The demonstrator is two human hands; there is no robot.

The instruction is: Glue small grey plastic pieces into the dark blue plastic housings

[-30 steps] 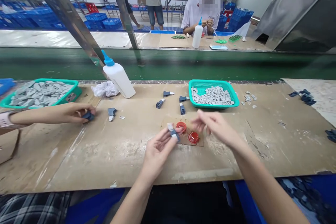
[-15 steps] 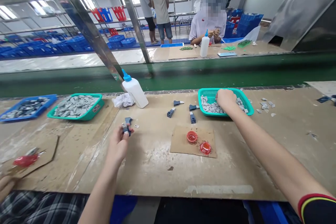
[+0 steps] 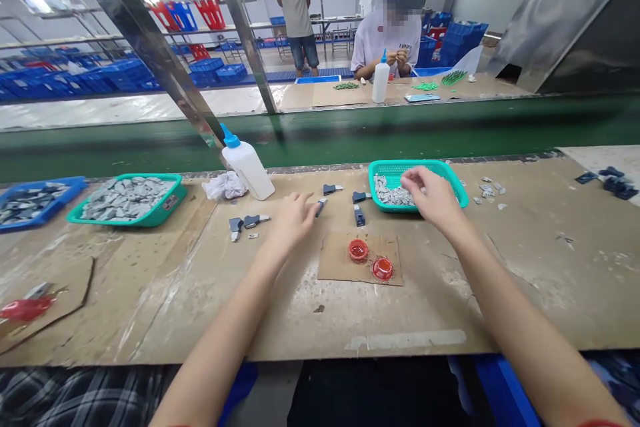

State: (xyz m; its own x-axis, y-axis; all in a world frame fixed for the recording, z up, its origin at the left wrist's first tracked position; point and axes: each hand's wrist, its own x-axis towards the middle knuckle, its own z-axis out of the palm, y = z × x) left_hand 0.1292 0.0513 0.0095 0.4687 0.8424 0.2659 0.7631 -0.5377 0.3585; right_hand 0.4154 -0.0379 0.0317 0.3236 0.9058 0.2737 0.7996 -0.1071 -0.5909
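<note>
My left hand reaches over the table with its fingers stretched out. Its fingertips are beside a small dark blue-and-grey plastic part; whether they touch it I cannot tell. My right hand is above the right green basket, thumb and fingers pinched together. Whatever that pinch holds is too small to make out. Small flat grey pieces lie in this basket. Further dark parts lie nearby, one below the basket and a pair to the left of my left hand.
Two red caps sit on a cardboard piece. A white bottle with blue nozzle stands by crumpled tissue. At left are another green basket and a blue tray. A co-worker sits across the green belt.
My left hand has let go of a dark part, now lying at the left, and moved right to another one. My right hand has risen slightly from the basket's grey pieces. The view has shifted.
</note>
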